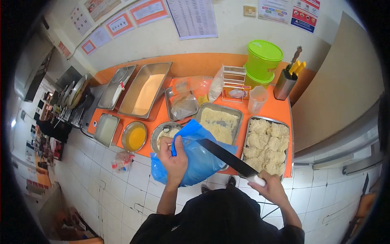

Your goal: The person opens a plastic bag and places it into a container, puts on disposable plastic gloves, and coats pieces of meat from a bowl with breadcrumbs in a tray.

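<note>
My left hand (pixel 174 159) is closed on the gathered top of a blue plastic bag (pixel 195 156), which hangs at the counter's front edge. My right hand (pixel 273 187) grips the white handle of a large dark-bladed knife (pixel 227 157). The blade points up and left, its tip over the upper part of the bag; whether it touches the plastic is unclear. Behind the bag lies a metal tray of pale crumbs (pixel 221 122), and a bowl with white contents (pixel 164 131) is partly hidden by it. A tray of coated pieces (pixel 266 145) sits at the right.
On the orange counter (pixel 162 109) are a bowl of yellow liquid (pixel 134 136), deep metal pans (pixel 146 89), a clear jug (pixel 257 99), green tubs (pixel 264 57) and a knife block (pixel 285 84). A small plastic bag (pixel 122 161) hangs at the front left.
</note>
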Tool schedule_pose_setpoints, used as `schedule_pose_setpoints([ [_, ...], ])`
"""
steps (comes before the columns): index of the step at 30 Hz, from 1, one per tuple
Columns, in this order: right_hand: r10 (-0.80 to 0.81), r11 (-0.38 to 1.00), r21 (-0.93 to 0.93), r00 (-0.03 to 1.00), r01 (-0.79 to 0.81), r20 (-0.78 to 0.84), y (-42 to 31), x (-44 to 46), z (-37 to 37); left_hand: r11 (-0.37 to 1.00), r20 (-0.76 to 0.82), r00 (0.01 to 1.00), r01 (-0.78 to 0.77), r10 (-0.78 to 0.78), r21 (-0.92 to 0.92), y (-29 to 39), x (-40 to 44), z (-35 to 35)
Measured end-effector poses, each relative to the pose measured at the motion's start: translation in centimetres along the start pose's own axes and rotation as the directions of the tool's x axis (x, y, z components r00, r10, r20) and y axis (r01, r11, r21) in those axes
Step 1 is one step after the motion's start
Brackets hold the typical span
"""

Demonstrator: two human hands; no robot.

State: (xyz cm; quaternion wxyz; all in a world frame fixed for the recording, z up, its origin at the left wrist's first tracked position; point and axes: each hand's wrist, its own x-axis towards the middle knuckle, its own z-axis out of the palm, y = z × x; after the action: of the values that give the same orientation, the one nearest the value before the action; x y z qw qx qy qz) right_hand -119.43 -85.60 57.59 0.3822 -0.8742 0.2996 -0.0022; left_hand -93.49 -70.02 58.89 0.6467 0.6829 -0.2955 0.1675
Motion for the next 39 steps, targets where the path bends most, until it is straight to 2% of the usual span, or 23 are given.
schedule_pose_setpoints([
  [2, -0.007, 0.986, 0.165, 0.999, 0.001, 0.035, 2.2, -0.9, 0.5, 0.998, 0.000, 0.998, 0.062, -0.062, 0.009, 0.6, -0.2, -0.5],
  [4, -0.083, 0.986, 0.146, 0.996, 0.079, 0.020, 2.8, -1.4, -0.9, 0.993, -0.002, 0.993, 0.119, -0.119, 0.015, 0.8, -0.1, -1.0],
  [6, 0.068, 0.905, 0.391, 0.964, -0.168, 0.256, 4.3, -1.9, -2.2, 0.985, -0.014, 0.985, 0.172, -0.172, 0.024, 0.6, 0.1, -1.9],
  [8, -0.090, 0.946, 0.314, 0.995, 0.075, 0.032, 5.7, -2.2, -3.2, 0.989, -0.083, 0.996, 0.054, -0.043, 0.140, -0.7, -0.1, -1.8],
  [10, 0.078, 0.784, 0.618, 0.980, 0.054, -0.184, 5.6, -2.8, -4.7, 0.978, -0.018, 0.990, 0.140, -0.139, 0.156, -1.5, -0.8, -2.5],
  [12, 0.105, 0.742, 0.635, 0.899, 0.214, -0.426, 7.1, -2.1, -5.7, 0.971, 0.041, 0.971, 0.235, -0.237, 0.052, 0.1, -0.2, -2.1],
  [14, 0.102, 0.775, 0.541, 0.781, 0.326, -0.616, 7.6, 0.7, -8.0, 0.967, 0.058, 0.967, 0.244, -0.248, 0.067, 0.0, 0.0, -1.3],
  [16, 0.129, 0.836, 0.479, 0.752, 0.267, -0.646, 10.2, 2.7, -10.3, 0.964, 0.052, 0.966, 0.246, -0.252, 0.103, -0.6, -0.3, -1.6],
  [17, 0.134, 0.837, 0.476, 0.744, 0.268, -0.654, 11.8, 3.4, -11.0, 0.944, 0.063, 0.955, 0.274, -0.290, 0.183, -1.1, -0.7, -2.1],
  [18, 0.103, 0.973, 0.219, 0.714, 0.072, -0.693, 13.3, 3.6, -11.8, 0.919, 0.064, 0.943, 0.301, -0.326, 0.255, -1.2, -1.4, -2.6],
  [19, 0.063, 0.988, -0.055, 0.695, -0.147, -0.716, 14.6, 4.8, -12.3, 0.921, 0.065, 0.943, 0.301, -0.326, 0.245, -1.7, -2.1, -2.8],
  [22, 0.095, 0.987, -0.032, 0.730, -0.158, -0.677, 17.8, 9.5, -12.1, 0.931, 0.046, 0.954, 0.276, -0.295, 0.241, -2.9, -4.0, -3.6],
  [24, -0.127, 0.926, -0.337, 0.704, -0.168, -0.699, 21.5, 13.9, -12.5, 0.910, 0.073, 0.931, 0.331, -0.358, 0.249, -2.8, -5.6, -4.0],
  [25, -0.132, 0.925, -0.343, 0.705, -0.166, -0.696, 22.7, 15.8, -13.0, 0.910, 0.069, 0.930, 0.335, -0.361, 0.246, -3.1, -6.4, -4.2],
  [27, -0.264, 0.876, -0.457, 0.643, -0.151, -0.719, 24.1, 19.1, -14.2, 0.885, 0.084, 0.908, 0.375, -0.411, 0.275, -3.9, -8.1, -4.8],
  [28, -0.272, 0.875, -0.462, 0.641, -0.146, -0.718, 24.3, 20.5, -15.1, 0.886, 0.078, 0.909, 0.376, -0.409, 0.271, -4.0, -8.7, -5.0],
  [30, -0.086, 0.938, -0.311, 0.768, -0.152, -0.635, 24.2, 22.4, -16.9, 0.872, 0.077, 0.935, 0.290, -0.346, 0.395, -3.8, -9.8, -5.3],
  [31, -0.093, 0.936, -0.318, 0.769, -0.149, -0.633, 23.9, 23.0, -17.7, 0.872, 0.071, 0.935, 0.295, -0.348, 0.391, -3.6, -10.2, -5.6],
  [33, -0.022, 0.933, -0.315, 0.843, -0.176, -0.537, 23.1, 24.3, -19.0, 0.815, 0.183, 0.863, 0.346, -0.471, 0.465, -3.1, -10.9, -6.0],
  [34, -0.025, 0.932, -0.319, 0.845, -0.174, -0.534, 22.2, 24.6, -19.7, 0.813, 0.179, 0.862, 0.351, -0.474, 0.464, -3.1, -11.4, -5.9],
  [36, 0.157, 0.941, -0.206, 0.884, -0.269, -0.440, 20.3, 25.1, -20.9, 0.797, 0.145, 0.894, 0.293, -0.424, 0.528, -3.1, -12.3, -5.8],
  [37, 0.161, 0.941, -0.204, 0.886, -0.271, -0.436, 19.7, 25.4, -21.6, 0.794, 0.146, 0.892, 0.294, -0.428, 0.531, -2.9, -12.5, -5.8],
  [39, 0.279, 0.914, -0.184, 0.891, -0.361, -0.359, 18.6, 26.4, -23.2, 0.772, 0.123, 0.865, 0.359, -0.486, 0.524, -2.2, -12.6, -5.7],
])
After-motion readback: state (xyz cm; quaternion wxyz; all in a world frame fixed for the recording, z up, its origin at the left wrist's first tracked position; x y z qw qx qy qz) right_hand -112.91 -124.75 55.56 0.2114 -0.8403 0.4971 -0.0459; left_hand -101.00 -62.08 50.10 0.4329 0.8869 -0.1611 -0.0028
